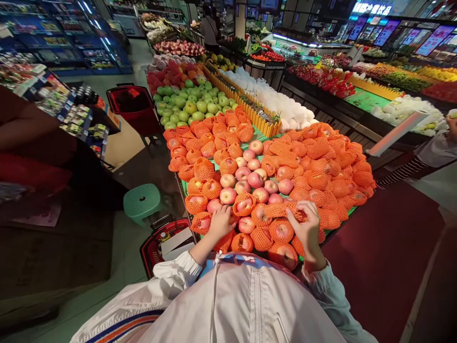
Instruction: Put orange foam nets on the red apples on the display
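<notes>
My left hand (pixel 222 222) is at the near edge of the fruit display, its fingers curled down around an apple that is mostly hidden beneath them. Just right of it sits an apple in an orange foam net (pixel 244 204). My right hand (pixel 307 223) pinches one end of an orange foam net sleeve (pixel 280 209), which stretches leftward over netted apples and looks flat. Bare red apples (pixel 255 180) lie in the middle, between the two hands and beyond them. More netted apples (pixel 282 230) lie below the sleeve.
Netted apples (pixel 317 166) are heaped at right, green apples (pixel 189 105) farther back. A yellow divider (pixel 267 125) splits the display. At left are a green stool (pixel 142 200), a red basket (pixel 144 252) and another red basket (pixel 132 107). Another person's hand (pixel 452 125) shows at far right.
</notes>
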A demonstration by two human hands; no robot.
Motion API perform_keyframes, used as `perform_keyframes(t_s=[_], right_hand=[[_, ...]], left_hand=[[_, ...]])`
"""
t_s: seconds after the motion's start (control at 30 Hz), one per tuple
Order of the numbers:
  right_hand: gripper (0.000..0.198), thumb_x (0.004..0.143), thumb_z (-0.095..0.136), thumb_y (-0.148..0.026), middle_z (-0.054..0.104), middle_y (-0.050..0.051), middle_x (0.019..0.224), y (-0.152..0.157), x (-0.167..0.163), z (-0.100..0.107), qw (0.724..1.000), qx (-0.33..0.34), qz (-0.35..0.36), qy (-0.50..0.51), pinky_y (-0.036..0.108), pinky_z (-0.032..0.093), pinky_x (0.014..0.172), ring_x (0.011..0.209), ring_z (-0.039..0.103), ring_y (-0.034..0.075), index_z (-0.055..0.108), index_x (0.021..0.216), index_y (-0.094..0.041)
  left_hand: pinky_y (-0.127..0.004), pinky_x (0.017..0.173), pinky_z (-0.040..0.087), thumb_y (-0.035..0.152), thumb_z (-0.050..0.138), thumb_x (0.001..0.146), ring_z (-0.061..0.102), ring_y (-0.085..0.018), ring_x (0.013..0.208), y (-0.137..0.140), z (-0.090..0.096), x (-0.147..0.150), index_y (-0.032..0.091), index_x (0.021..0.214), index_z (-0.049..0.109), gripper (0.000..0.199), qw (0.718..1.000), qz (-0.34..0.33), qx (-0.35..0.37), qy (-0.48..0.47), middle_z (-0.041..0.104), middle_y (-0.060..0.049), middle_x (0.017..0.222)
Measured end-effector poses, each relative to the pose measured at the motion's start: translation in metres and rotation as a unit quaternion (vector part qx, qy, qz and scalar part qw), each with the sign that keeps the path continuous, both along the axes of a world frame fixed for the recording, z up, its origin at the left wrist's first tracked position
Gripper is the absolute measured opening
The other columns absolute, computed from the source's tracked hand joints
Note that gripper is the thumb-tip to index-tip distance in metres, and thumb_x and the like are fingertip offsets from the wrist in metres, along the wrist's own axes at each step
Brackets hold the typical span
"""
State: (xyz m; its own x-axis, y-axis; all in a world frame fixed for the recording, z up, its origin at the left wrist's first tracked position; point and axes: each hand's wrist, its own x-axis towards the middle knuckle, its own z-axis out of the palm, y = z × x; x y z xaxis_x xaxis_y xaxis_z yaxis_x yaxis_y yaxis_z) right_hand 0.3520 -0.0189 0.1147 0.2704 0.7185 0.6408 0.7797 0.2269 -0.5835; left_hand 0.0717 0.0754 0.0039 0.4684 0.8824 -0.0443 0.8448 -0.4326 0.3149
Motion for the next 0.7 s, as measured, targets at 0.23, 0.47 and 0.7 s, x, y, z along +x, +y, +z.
perform_keyframes(t_s=[0.23, 0.47, 0.7], right_hand=[[0.012, 0.092, 0.063, -0.032, 0.071, 0.006, 0.093, -0.014, -0.004, -0.010, 0.994, -0.079, 0.011, 0.068, 0.040, 0.054, 0.083, 0.091, 0.068, 0.025, 0.055, 0.086, -0.025], [0.011, 0.092, 0.062, -0.031, 0.071, 0.008, 0.103, -0.020, -0.002, -0.013, 0.991, -0.099, 0.026, 0.085, 0.043, 0.054, 0.091, 0.102, 0.068, 0.027, 0.055, 0.086, -0.025], [0.007, 0.085, 0.059, -0.021, 0.069, 0.008, 0.104, -0.021, -0.007, -0.017, 0.990, -0.117, 0.054, 0.058, 0.039, 0.052, 0.082, 0.097, 0.066, 0.026, 0.053, 0.086, -0.025]], left_hand=[[-0.051, 0.099, 0.047, 0.012, 0.069, 0.071, 0.059, -0.039, 0.117, 0.000, -0.018, 0.010, 0.015, 0.123, 0.055, 0.054, 1.000, 0.014, 0.015, -0.004, 0.066, -0.021, 0.125], [-0.050, 0.097, 0.048, 0.016, 0.074, 0.067, 0.060, -0.037, 0.112, 0.005, -0.016, 0.003, 0.018, 0.117, 0.055, 0.054, 0.999, -0.002, 0.010, -0.040, 0.067, -0.017, 0.117], [-0.051, 0.098, 0.050, 0.017, 0.075, 0.067, 0.058, -0.037, 0.116, -0.001, -0.011, -0.003, 0.017, 0.121, 0.053, 0.059, 0.998, -0.009, 0.014, -0.058, 0.065, -0.016, 0.120]])
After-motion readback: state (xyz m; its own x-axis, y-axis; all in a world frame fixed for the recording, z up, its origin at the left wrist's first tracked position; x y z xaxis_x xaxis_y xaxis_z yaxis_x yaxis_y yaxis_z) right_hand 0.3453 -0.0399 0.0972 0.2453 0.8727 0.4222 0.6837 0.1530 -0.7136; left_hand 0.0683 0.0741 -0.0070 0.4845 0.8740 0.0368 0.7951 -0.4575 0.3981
